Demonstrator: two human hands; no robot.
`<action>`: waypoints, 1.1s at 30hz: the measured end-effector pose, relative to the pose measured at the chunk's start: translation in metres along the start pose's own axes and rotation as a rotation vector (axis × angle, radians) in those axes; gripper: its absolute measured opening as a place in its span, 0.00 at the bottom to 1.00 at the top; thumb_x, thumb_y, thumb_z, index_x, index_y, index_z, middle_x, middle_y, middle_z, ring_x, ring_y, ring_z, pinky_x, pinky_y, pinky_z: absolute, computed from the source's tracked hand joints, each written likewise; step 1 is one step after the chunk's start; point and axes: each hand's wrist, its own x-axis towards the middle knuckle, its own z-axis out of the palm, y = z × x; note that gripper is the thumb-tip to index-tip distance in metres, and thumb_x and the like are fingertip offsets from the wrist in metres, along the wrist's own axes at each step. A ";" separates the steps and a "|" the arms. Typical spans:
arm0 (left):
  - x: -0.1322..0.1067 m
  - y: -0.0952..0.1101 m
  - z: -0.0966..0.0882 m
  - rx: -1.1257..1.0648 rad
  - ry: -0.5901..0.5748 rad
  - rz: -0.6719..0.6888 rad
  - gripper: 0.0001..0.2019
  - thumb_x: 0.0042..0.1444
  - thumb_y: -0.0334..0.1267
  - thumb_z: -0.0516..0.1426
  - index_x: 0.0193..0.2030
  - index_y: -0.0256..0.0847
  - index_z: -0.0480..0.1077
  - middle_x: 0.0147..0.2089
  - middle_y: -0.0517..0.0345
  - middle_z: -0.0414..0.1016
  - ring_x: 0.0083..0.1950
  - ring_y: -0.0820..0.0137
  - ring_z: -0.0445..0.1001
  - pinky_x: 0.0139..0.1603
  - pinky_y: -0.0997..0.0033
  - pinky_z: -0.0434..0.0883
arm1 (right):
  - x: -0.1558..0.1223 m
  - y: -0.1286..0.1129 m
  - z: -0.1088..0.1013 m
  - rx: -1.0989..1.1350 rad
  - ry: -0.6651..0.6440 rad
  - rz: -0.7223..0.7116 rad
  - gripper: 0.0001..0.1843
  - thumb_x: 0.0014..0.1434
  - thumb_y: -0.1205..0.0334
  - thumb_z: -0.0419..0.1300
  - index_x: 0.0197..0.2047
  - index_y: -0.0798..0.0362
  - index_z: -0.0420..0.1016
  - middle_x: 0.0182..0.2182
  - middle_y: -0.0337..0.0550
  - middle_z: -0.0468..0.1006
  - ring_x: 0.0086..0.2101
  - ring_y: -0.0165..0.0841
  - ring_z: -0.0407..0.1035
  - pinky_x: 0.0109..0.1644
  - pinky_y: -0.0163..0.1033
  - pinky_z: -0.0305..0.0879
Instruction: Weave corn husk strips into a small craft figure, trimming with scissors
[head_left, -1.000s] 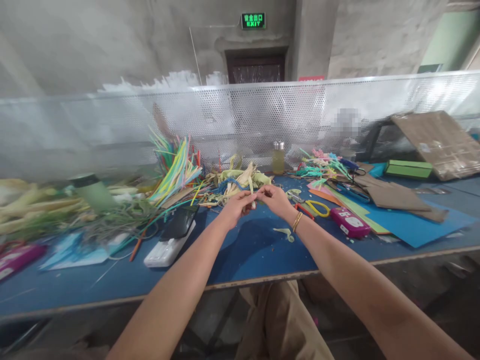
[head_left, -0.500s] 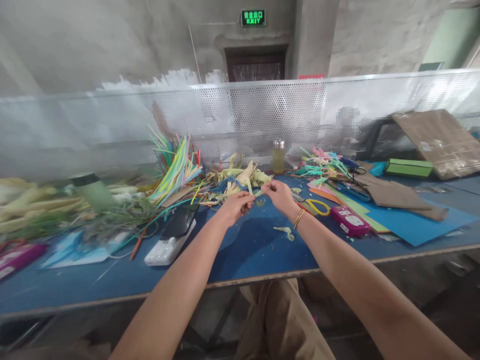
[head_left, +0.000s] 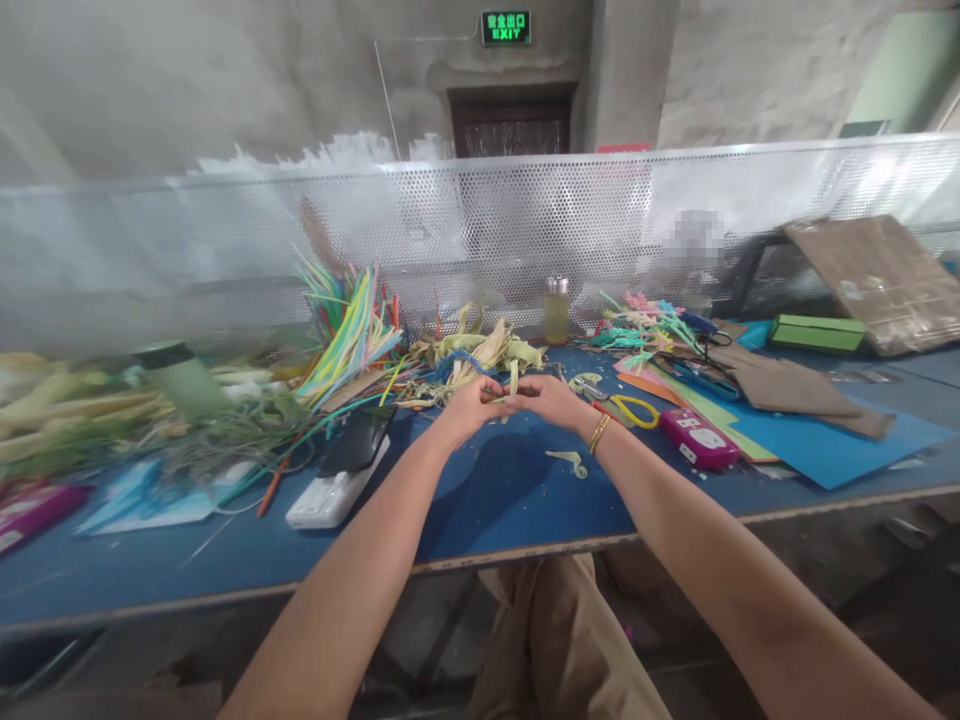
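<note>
Over the middle of the blue table (head_left: 517, 515), my left hand (head_left: 466, 410) and my right hand (head_left: 553, 400) meet at the fingertips. Both are closed in a pinch on a pale green strip of corn husk (head_left: 514, 378), one end of which sticks up between them. The fingers hide much of the strip. Just behind lies a heap of dried corn husks (head_left: 491, 350) with blue fibre (head_left: 459, 362) in it. A curled husk scrap (head_left: 576, 462) rests on the table below my right hand. Beside my right wrist are scissors with yellow handles (head_left: 637, 412).
A black phone (head_left: 358, 442) sits on a white device (head_left: 330, 500) at left, near colourful pipe cleaners (head_left: 352, 340) and a green cup (head_left: 184, 380). A bottle (head_left: 556, 312) stands behind. Rightward are a magenta box (head_left: 699, 440), blue sheets (head_left: 832, 460) and cardboard (head_left: 795, 388).
My hands have come together, with the fingertips now touching. The strip, stretched between them before, is now bunched at the fingertips with an end pointing up.
</note>
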 end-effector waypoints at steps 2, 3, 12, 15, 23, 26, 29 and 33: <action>-0.001 0.001 -0.002 -0.023 -0.024 0.003 0.22 0.37 0.42 0.72 0.34 0.41 0.65 0.26 0.61 0.76 0.27 0.73 0.72 0.31 0.72 0.63 | 0.000 -0.001 0.002 0.070 0.012 0.010 0.18 0.55 0.47 0.62 0.28 0.55 0.77 0.24 0.37 0.74 0.28 0.29 0.64 0.34 0.35 0.59; -0.001 0.002 -0.003 -0.029 -0.036 0.000 0.21 0.39 0.44 0.71 0.34 0.41 0.66 0.27 0.60 0.76 0.28 0.72 0.72 0.31 0.73 0.62 | 0.000 -0.001 0.002 0.104 0.037 0.020 0.18 0.54 0.47 0.63 0.28 0.55 0.77 0.24 0.37 0.73 0.27 0.29 0.63 0.33 0.35 0.59; -0.001 0.005 -0.007 -0.038 -0.004 -0.012 0.13 0.46 0.45 0.67 0.32 0.40 0.73 0.28 0.56 0.77 0.27 0.74 0.69 0.27 0.74 0.57 | 0.002 -0.002 0.005 0.537 0.076 0.132 0.12 0.49 0.55 0.66 0.34 0.53 0.75 0.28 0.39 0.79 0.31 0.31 0.71 0.39 0.38 0.65; 0.001 0.003 -0.011 -0.039 0.021 -0.026 0.13 0.44 0.44 0.68 0.30 0.40 0.72 0.27 0.57 0.76 0.26 0.74 0.68 0.27 0.74 0.58 | 0.003 -0.001 0.005 0.605 0.085 0.177 0.12 0.47 0.56 0.68 0.33 0.53 0.75 0.26 0.38 0.79 0.28 0.30 0.69 0.34 0.36 0.63; 0.006 0.002 -0.016 0.026 0.291 0.107 0.12 0.48 0.46 0.64 0.33 0.41 0.73 0.32 0.58 0.75 0.33 0.70 0.70 0.34 0.72 0.62 | 0.007 0.005 0.003 0.635 0.207 0.227 0.15 0.43 0.53 0.70 0.31 0.53 0.75 0.26 0.41 0.80 0.24 0.28 0.66 0.26 0.33 0.57; 0.003 0.003 -0.011 0.243 0.482 0.330 0.12 0.52 0.49 0.62 0.29 0.42 0.72 0.30 0.59 0.71 0.34 0.69 0.67 0.37 0.71 0.62 | 0.007 0.006 0.006 0.636 0.235 0.204 0.17 0.44 0.51 0.70 0.32 0.53 0.75 0.28 0.41 0.80 0.25 0.28 0.67 0.27 0.34 0.58; 0.000 0.002 -0.004 0.369 0.334 0.340 0.15 0.52 0.51 0.62 0.24 0.43 0.73 0.25 0.60 0.68 0.30 0.68 0.64 0.33 0.70 0.58 | 0.008 0.007 0.008 0.626 0.250 0.182 0.19 0.44 0.48 0.70 0.34 0.53 0.74 0.29 0.40 0.81 0.25 0.27 0.66 0.28 0.34 0.59; 0.000 -0.005 0.006 0.253 0.083 0.164 0.14 0.50 0.50 0.63 0.23 0.42 0.74 0.22 0.60 0.67 0.26 0.69 0.62 0.31 0.70 0.57 | 0.008 0.007 0.010 0.635 0.231 0.184 0.21 0.45 0.48 0.70 0.37 0.52 0.74 0.31 0.40 0.81 0.28 0.28 0.69 0.34 0.36 0.64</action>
